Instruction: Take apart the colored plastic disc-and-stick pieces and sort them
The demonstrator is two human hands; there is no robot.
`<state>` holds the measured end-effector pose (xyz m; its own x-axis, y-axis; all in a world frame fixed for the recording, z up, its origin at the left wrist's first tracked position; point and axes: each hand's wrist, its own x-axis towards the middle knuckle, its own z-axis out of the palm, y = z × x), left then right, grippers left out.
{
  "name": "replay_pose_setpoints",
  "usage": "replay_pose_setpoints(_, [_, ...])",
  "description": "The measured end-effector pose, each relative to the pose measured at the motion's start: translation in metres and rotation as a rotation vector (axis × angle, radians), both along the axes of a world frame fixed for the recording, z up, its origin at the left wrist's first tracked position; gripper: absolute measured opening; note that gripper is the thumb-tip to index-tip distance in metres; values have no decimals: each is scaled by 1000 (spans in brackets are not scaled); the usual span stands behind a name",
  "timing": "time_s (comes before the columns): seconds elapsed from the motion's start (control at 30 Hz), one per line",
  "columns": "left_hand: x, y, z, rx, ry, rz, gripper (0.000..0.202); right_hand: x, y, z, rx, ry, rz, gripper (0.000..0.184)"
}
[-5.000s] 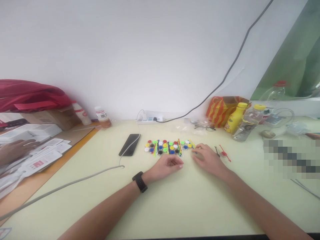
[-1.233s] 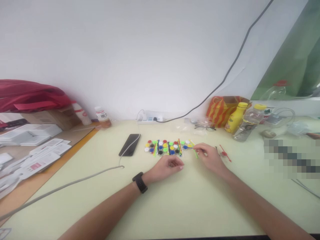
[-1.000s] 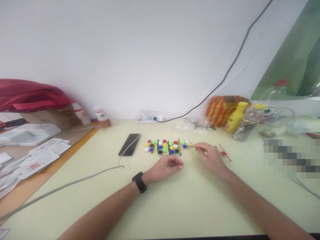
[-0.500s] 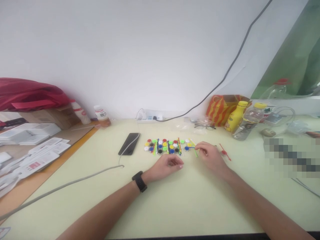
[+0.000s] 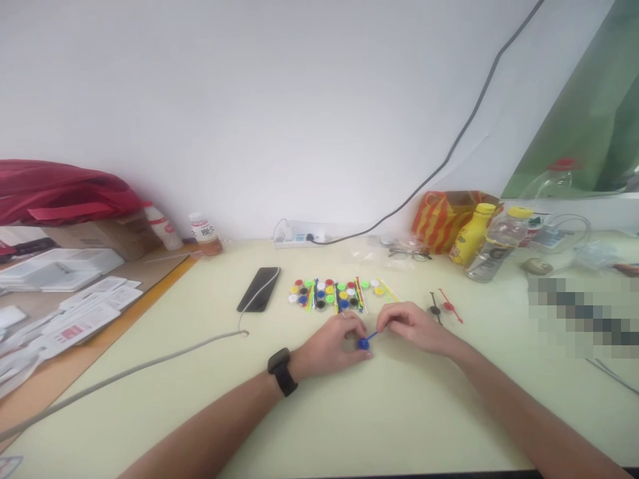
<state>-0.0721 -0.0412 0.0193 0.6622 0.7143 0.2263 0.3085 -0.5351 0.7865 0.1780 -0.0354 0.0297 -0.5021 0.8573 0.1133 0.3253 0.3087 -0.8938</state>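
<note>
A blue round disc (image 5: 363, 344) lies low over the table between the thumb and index finger of my left hand (image 5: 335, 347), which closes on its edges. My right hand (image 5: 412, 326) pinches a thin blue stick (image 5: 372, 336) whose far end meets the disc. Beyond my hands are rows of coloured discs (image 5: 329, 290) in red, yellow, white, green, blue and black, with bundles of thin coloured sticks (image 5: 336, 297) between them. To the right of my right hand lie a black disc with a stick through it (image 5: 434, 310) and a red one (image 5: 448, 307).
A black phone (image 5: 258, 290) lies left of the discs, with a white cable (image 5: 200, 342) across it. Glasses (image 5: 409, 254), a power strip (image 5: 299, 239), a yellow bottle (image 5: 470, 233) and a clear bottle (image 5: 494, 249) stand at the back. Papers (image 5: 94, 309) cover the left side.
My right hand has drawn the blue stick and disc toward me, out of the row. My left hand has moved slightly right and nearer, around the disc.
</note>
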Motion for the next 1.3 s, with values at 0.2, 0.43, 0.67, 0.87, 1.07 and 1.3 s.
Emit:
replay_pose_setpoints(0.2, [-3,5,-3,-186,-78,75,26,1,-1,8,-78,189,-140,15])
replay_pose_setpoints(0.43, [0,9,-6,-336,-191,88,40,-17,-11,3,-142,330,-57,28])
replay_pose_setpoints(0.67, [2,3,10,-267,-226,-3,32,-30,-14,-10,-56,213,-8,16])
replay_pose_setpoints(0.87, [3,5,6,-197,-221,52,29,-28,-13,-11,16,141,-51,12])
replay_pose_setpoints(1.07, [2,6,-1,-89,-178,135,25,-25,-13,-13,81,19,-81,11])
replay_pose_setpoints(1.3, [-2,4,-2,40,-64,109,16,-23,-13,-10,21,27,-18,15])
